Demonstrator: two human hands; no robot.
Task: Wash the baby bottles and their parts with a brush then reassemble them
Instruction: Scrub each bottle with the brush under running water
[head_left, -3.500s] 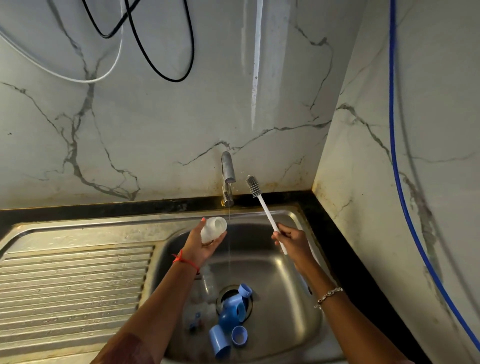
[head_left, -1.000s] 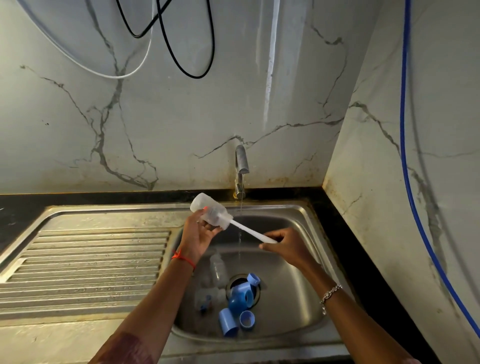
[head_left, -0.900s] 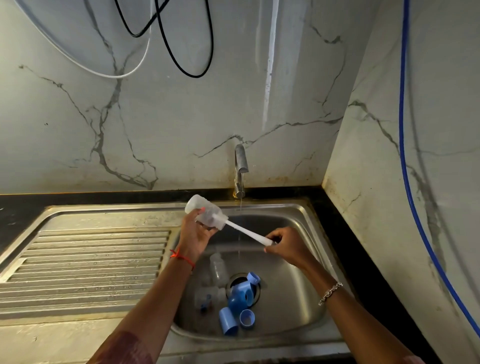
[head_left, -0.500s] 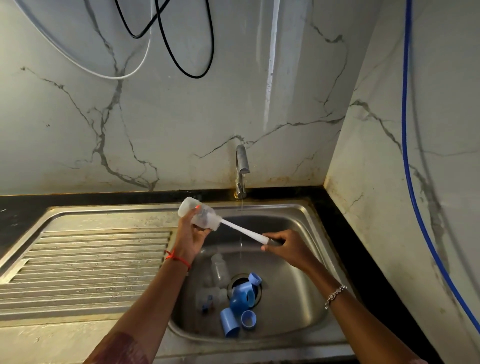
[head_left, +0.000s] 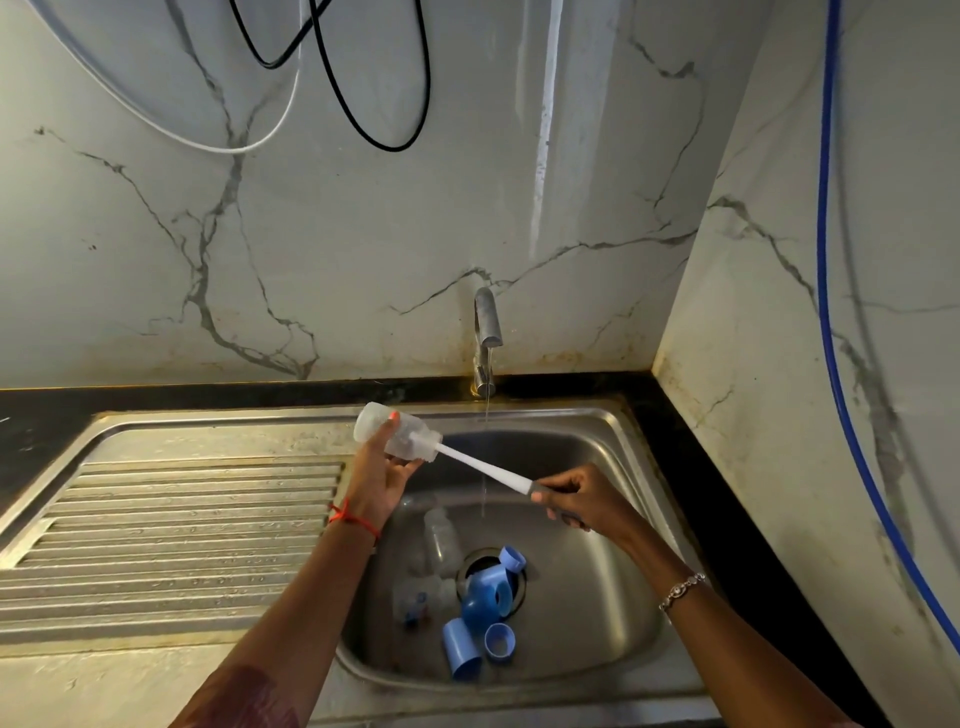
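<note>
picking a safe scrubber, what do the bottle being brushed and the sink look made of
Bottle: probably plastic, translucent and frosted; the brush shows faintly through its wall. Sink: looks like stainless steel, brushed grey metal with soft reflections and dull stains.

I face a white, grey-veined wall (head_left: 363, 249) that meets a side wall (head_left: 769, 338) in a corner on my right. A black cable (head_left: 395, 150) and a white cable (head_left: 228, 151) loop down the back; a blue hose (head_left: 821, 260) runs down the side. Below, a black counter (head_left: 208, 393) frames a steel sink (head_left: 613, 597), ribbed drainboard (head_left: 171, 519) left, tap (head_left: 487, 322) running.
</note>
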